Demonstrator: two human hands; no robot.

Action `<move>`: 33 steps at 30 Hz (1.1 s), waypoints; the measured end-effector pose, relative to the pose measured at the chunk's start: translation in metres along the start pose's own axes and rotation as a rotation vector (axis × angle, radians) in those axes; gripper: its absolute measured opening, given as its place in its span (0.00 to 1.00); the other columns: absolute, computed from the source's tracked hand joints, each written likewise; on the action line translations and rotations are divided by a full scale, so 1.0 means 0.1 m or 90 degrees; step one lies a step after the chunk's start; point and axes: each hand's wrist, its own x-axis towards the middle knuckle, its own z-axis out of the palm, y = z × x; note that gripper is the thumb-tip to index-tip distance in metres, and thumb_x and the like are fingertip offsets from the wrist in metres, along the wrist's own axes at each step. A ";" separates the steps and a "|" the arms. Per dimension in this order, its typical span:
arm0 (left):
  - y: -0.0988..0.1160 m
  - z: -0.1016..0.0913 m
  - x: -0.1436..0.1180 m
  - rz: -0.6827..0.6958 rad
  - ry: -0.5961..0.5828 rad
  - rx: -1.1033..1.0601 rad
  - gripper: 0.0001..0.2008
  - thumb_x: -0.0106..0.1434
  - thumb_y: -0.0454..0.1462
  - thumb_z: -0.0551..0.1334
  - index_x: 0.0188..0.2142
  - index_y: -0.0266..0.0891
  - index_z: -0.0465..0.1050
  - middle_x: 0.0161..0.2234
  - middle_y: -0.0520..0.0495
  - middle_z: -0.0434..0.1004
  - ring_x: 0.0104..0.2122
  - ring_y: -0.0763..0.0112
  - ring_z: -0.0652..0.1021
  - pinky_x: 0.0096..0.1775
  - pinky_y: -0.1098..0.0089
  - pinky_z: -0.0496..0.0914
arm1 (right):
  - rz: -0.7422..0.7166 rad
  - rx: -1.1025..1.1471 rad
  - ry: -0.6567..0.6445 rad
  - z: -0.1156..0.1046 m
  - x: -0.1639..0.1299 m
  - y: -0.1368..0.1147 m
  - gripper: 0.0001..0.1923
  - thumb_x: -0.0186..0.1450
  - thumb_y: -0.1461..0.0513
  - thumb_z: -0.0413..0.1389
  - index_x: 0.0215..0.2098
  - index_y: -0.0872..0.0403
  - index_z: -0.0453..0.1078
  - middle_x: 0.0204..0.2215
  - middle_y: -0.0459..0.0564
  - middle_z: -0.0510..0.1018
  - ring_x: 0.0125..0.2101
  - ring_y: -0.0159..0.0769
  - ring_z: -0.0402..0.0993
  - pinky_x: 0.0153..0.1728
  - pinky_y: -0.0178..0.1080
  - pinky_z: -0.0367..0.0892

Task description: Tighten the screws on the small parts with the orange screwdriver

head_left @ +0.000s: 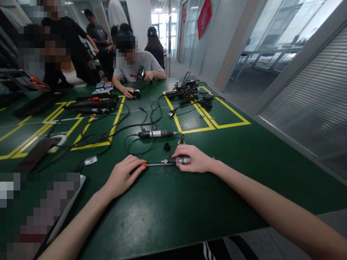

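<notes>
My left hand is closed in a pinch on the orange handle of a screwdriver. The thin metal shaft points right, toward my right hand. My right hand wraps round a dark and silver cylindrical tool body, whose narrow end faces left. The shaft's tip lies close to that body; whether they touch I cannot tell. Just beyond sit a black round cap and a small upright metal part. Farther off lies a corded electric screwdriver, black and silver, its bit pointing right.
Yellow tape marks boxes on the green table. Black cables and plugs are heaped at the back right. A laptop-like edge is at the left. Across the table, a person holds a power drill.
</notes>
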 end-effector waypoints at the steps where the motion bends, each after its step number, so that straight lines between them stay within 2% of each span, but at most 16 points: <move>1: 0.00 0.01 0.00 0.003 0.000 0.012 0.14 0.73 0.43 0.58 0.44 0.43 0.82 0.38 0.44 0.83 0.40 0.62 0.81 0.44 0.65 0.77 | -0.001 0.001 0.000 0.00 0.00 0.00 0.09 0.62 0.63 0.61 0.42 0.54 0.77 0.36 0.52 0.81 0.36 0.40 0.78 0.43 0.44 0.75; 4: 0.00 0.03 -0.02 -0.007 0.001 0.036 0.14 0.70 0.46 0.62 0.49 0.43 0.80 0.42 0.43 0.82 0.41 0.61 0.81 0.44 0.65 0.77 | -0.002 0.007 -0.001 0.01 0.00 0.01 0.09 0.62 0.63 0.61 0.42 0.53 0.77 0.37 0.51 0.81 0.36 0.40 0.78 0.42 0.43 0.75; 6: 0.02 0.03 -0.04 -0.019 0.001 0.036 0.14 0.67 0.46 0.65 0.48 0.42 0.78 0.42 0.43 0.81 0.41 0.61 0.81 0.44 0.65 0.77 | -0.002 0.012 0.000 0.00 0.00 0.01 0.09 0.62 0.64 0.61 0.42 0.54 0.77 0.36 0.51 0.81 0.36 0.40 0.78 0.42 0.43 0.75; 10: 0.02 0.00 -0.06 -0.009 0.002 -0.013 0.08 0.69 0.42 0.62 0.38 0.41 0.77 0.36 0.45 0.80 0.36 0.65 0.80 0.39 0.69 0.75 | -0.001 0.022 -0.001 -0.01 0.00 0.00 0.09 0.62 0.63 0.61 0.41 0.55 0.77 0.36 0.52 0.81 0.36 0.40 0.78 0.42 0.44 0.74; 14: -0.01 -0.02 -0.06 0.013 0.010 -0.008 0.10 0.70 0.43 0.63 0.40 0.42 0.82 0.37 0.45 0.83 0.38 0.64 0.81 0.42 0.68 0.76 | 0.003 0.030 0.000 -0.01 0.00 0.00 0.09 0.62 0.63 0.61 0.41 0.56 0.77 0.36 0.52 0.81 0.35 0.41 0.78 0.41 0.44 0.74; 18: 0.00 -0.02 -0.05 -0.009 -0.008 0.024 0.16 0.73 0.46 0.59 0.44 0.44 0.84 0.37 0.45 0.83 0.36 0.65 0.82 0.38 0.70 0.75 | 0.006 0.030 -0.007 -0.01 -0.01 -0.01 0.09 0.62 0.63 0.61 0.41 0.57 0.77 0.36 0.53 0.81 0.36 0.41 0.78 0.41 0.43 0.74; 21: 0.02 0.00 -0.05 -0.014 -0.020 0.027 0.15 0.69 0.47 0.63 0.47 0.42 0.81 0.37 0.46 0.82 0.35 0.66 0.82 0.37 0.70 0.75 | 0.005 0.021 -0.010 -0.01 -0.01 0.00 0.09 0.62 0.63 0.61 0.41 0.56 0.77 0.36 0.52 0.81 0.36 0.40 0.77 0.42 0.43 0.74; 24: 0.01 0.02 -0.07 -0.003 -0.004 0.017 0.11 0.66 0.44 0.66 0.43 0.40 0.77 0.35 0.48 0.80 0.33 0.67 0.80 0.37 0.70 0.75 | -0.003 0.011 -0.005 0.00 -0.01 0.01 0.09 0.62 0.64 0.62 0.41 0.54 0.76 0.35 0.50 0.81 0.35 0.39 0.77 0.41 0.41 0.74; 26: 0.00 0.02 -0.07 0.006 0.006 0.006 0.07 0.68 0.41 0.64 0.39 0.40 0.75 0.33 0.49 0.79 0.31 0.69 0.79 0.35 0.71 0.74 | -0.005 0.007 -0.002 0.00 -0.01 0.01 0.08 0.61 0.65 0.62 0.40 0.54 0.76 0.35 0.50 0.81 0.34 0.38 0.77 0.40 0.41 0.73; 28: -0.01 0.00 -0.07 0.023 0.011 0.000 0.08 0.70 0.41 0.63 0.38 0.39 0.77 0.33 0.48 0.80 0.32 0.69 0.79 0.36 0.70 0.74 | -0.005 0.004 -0.003 -0.01 -0.01 0.01 0.08 0.61 0.65 0.63 0.40 0.54 0.76 0.35 0.50 0.81 0.35 0.39 0.77 0.40 0.41 0.73; 33: -0.02 -0.02 -0.05 0.045 0.028 0.011 0.12 0.73 0.44 0.62 0.42 0.41 0.83 0.37 0.46 0.84 0.37 0.66 0.81 0.41 0.68 0.76 | 0.006 0.000 -0.007 0.00 0.00 0.00 0.11 0.61 0.60 0.69 0.39 0.55 0.76 0.35 0.50 0.81 0.35 0.39 0.78 0.41 0.42 0.73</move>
